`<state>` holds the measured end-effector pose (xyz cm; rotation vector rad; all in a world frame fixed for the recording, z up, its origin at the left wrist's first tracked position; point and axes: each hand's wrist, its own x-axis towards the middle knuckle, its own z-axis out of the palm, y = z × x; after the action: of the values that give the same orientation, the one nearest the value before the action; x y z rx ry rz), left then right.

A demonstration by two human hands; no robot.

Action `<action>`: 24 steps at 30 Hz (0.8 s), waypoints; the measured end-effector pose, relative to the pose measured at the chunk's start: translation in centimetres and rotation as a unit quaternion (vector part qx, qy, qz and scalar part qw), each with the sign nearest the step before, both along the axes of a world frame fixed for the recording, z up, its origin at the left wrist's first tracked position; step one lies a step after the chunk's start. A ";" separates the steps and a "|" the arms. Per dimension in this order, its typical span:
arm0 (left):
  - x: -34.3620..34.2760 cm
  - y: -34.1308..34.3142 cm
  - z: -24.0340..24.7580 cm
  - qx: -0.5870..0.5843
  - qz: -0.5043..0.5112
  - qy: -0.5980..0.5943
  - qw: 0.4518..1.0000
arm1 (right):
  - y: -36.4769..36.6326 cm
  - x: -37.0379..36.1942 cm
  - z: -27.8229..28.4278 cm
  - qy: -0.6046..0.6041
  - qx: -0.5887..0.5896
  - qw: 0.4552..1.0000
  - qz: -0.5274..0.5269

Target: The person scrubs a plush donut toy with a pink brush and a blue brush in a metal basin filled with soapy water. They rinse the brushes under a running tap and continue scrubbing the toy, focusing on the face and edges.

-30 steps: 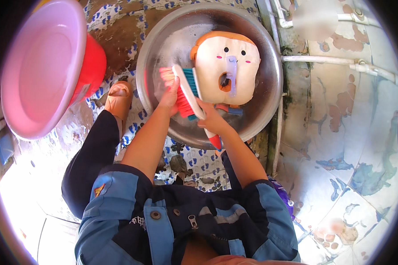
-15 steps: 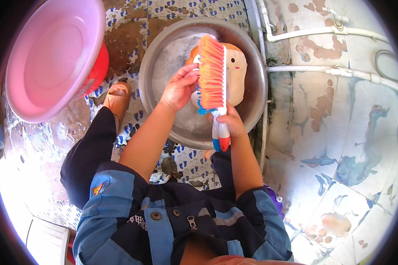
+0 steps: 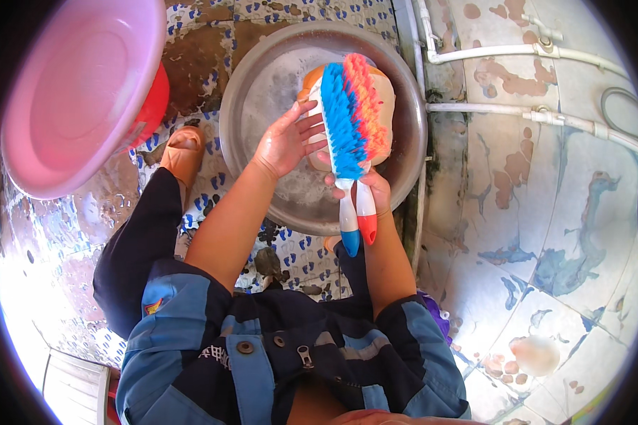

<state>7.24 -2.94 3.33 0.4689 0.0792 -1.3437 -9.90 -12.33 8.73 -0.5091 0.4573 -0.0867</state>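
Brushes [image 3: 342,120] above metal basin [image 3: 262,92] | right grip [image 3: 377,190] wrapped round handles [image 3: 347,212] | left grip [image 3: 282,145] spread, clasping nothing | footprint-patterned floor [image 3: 319,263], white pipes [image 3: 496,51]

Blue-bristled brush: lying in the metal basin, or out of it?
Out: the right hand holds up the blue-bristled brush, its handle end showing past the near rim of the metal basin.

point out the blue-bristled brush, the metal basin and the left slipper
Blue-bristled brush [image 3: 342,129]: head view, middle of its bristles
Metal basin [image 3: 227,131]: head view, its left rim
Left slipper [image 3: 181,163]: head view, its upper
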 end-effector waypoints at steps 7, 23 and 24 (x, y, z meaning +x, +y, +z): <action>-0.1 0.3 1.7 -0.055 -0.021 -0.064 0.996 | 0.5 -0.2 0.3 0.033 -0.057 0.998 -0.008; -2.8 -1.6 -7.4 0.269 0.024 -0.110 0.956 | -2.5 -2.7 -3.5 0.395 -0.701 0.591 0.050; -2.7 -2.5 -8.1 0.357 -0.010 -0.176 0.917 | -4.4 -3.5 -3.5 0.438 -0.707 0.555 0.015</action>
<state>4.56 -5.42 -4.73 1.3268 0.2705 -1.2028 -13.41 -16.78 5.21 -2.2500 1.3703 -0.1599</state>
